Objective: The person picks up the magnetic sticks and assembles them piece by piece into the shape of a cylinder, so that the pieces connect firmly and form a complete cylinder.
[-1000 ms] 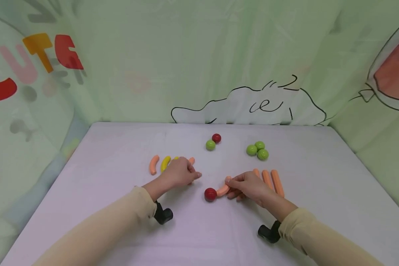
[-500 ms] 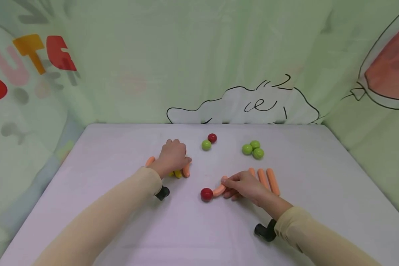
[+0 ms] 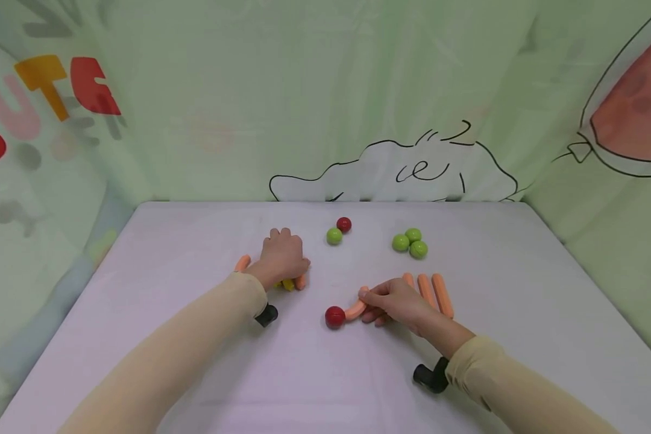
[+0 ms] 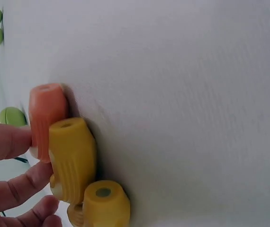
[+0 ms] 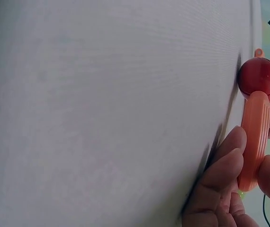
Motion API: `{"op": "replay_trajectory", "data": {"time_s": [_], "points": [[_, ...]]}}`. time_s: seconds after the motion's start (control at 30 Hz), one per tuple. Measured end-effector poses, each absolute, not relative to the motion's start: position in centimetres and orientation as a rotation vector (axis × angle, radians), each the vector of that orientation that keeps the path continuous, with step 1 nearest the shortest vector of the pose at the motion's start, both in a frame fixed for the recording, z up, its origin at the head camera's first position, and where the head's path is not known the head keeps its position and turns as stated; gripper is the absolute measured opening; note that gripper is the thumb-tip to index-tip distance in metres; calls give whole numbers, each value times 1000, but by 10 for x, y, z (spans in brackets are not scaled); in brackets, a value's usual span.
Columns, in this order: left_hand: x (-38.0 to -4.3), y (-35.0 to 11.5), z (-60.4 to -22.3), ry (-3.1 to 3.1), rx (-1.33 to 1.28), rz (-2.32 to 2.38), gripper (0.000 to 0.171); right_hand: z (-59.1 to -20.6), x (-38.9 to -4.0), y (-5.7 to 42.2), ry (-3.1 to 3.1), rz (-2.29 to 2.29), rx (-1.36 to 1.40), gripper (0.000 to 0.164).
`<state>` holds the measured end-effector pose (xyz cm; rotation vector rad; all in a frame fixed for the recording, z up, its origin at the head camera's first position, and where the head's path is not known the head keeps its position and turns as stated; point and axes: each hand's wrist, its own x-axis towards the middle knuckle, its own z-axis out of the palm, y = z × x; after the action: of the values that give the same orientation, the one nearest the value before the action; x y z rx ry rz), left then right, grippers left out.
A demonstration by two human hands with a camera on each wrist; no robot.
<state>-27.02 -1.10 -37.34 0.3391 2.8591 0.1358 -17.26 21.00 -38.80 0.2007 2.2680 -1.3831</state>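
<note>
My right hand [image 3: 398,304] pinches a curved orange plastic piece [image 5: 256,137] between thumb and fingers. One end of this piece meets a shiny red ball [image 3: 335,317] on the table. Further back on the left, my left hand [image 3: 283,256] reaches over a row of curved pieces. In the left wrist view its thumb and a finger are at either side of an orange curved piece [image 4: 47,109], seemingly pinching it. Beside that stand two yellow curved pieces [image 4: 73,156], partly hidden by the hand in the head view. Another orange curved piece [image 3: 242,263] shows left of the hand.
Straight orange sticks [image 3: 443,295] lie right of my right hand. A green ball [image 3: 334,235] and a red ball [image 3: 344,224] touch near the back. A cluster of green balls [image 3: 410,242] sits to their right. A printed cloth [image 3: 222,120] hangs behind the white table [image 3: 195,229].
My left hand has moved back and slightly left, coming down over the row of curved pieces. The right hand keeps holding its orange piece against the red ball. The head view shifts slightly.
</note>
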Motion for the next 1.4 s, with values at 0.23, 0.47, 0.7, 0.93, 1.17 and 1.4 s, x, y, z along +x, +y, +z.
{"op": "replay_trajectory", "data": {"time_s": [0.23, 0.47, 0.7, 0.93, 1.17, 1.4], "points": [[-256, -9, -363, 2815, 349, 440, 30, -388, -174, 208, 2265, -1360, 196, 31], [-221, -8, -363, 2618, 241, 769, 29, -386, -175, 212, 2265, -1339, 158, 34], [-201, -16, -387, 2601, 151, 1004, 23, -386, -175, 214, 2259, -1339, 142, 33], [-197, -19, -397, 2484, 108, 1221, 22, -387, -175, 216, 2252, -1348, 109, 34], [-195, -19, -399, 2445, 102, 1273, 23, -388, -174, 217, 2237, -1363, 92, 33], [-191, -28, -405, 2318, 26, 1401, 25, -387, -175, 215, 2232, -1367, 129, 31]]}}
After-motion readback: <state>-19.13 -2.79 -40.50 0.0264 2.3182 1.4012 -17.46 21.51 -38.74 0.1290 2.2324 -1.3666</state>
